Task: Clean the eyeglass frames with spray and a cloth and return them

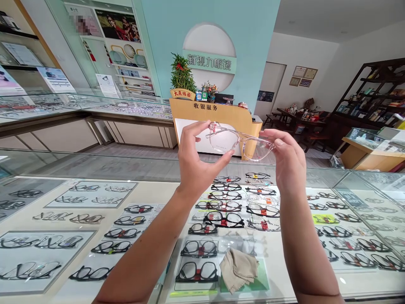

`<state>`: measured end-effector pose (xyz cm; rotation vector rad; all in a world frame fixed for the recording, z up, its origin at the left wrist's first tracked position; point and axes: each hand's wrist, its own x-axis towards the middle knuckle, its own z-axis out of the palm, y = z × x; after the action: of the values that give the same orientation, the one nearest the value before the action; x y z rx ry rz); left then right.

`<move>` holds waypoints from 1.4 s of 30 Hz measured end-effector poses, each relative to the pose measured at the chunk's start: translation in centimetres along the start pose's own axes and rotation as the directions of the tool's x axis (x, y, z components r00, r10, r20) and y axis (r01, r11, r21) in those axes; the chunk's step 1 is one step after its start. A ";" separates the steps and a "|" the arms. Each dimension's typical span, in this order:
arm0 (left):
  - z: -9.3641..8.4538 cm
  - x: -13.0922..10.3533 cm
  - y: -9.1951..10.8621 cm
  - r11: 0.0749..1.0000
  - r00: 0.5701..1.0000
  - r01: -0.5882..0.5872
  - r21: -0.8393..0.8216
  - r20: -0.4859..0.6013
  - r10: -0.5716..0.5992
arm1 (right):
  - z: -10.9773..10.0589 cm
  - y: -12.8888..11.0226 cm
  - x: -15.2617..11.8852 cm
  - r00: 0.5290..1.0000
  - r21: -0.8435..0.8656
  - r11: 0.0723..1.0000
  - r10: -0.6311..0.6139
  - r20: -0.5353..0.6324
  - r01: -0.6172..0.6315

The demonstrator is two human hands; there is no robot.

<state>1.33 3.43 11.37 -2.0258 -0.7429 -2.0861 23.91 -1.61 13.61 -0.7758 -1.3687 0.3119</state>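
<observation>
A pair of clear-framed glasses (242, 142) is held up in the air above the glass display counter (152, 171). My left hand (198, 158) pinches its left end, thumb stretched to the lower rim of the left lens and fingers at the upper corner. At the right end, my right hand (286, 156) grips the frame's hinge area between thumb and fingers. Below, rows of dark-framed glasses (224, 218) lie in the counter. A beige cloth (238, 270) rests crumpled over a green item (262, 280) near the front edge.
More glasses on trays (47, 264) fill the counter at left and right (349, 232). Beyond it stand a wooden cashier desk (247, 116) with a plant (182, 74), another glass showcase (126, 107) and a wooden table (303, 116) at the back right.
</observation>
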 end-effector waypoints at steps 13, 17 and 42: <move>-0.4 0.5 1.5 0.994 0.971 -0.114 0.006 0.213 0.110 | -0.3 -1.7 -0.6 0.952 -0.247 0.964 -0.019 0.305 0.098; -0.6 0.4 1.8 0.994 0.966 -0.090 -0.055 0.238 0.100 | -0.4 -1.6 -0.5 0.939 -0.212 0.975 0.013 0.343 0.064; 0.4 -0.9 2.7 0.963 0.987 0.159 -0.217 0.025 -0.157 | 0.6 -0.7 -0.6 0.950 0.002 0.977 0.207 0.232 -0.213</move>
<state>2.96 1.05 11.11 -2.1502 -0.7277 -2.3438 23.02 -2.30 13.66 -0.8860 -1.4974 0.6030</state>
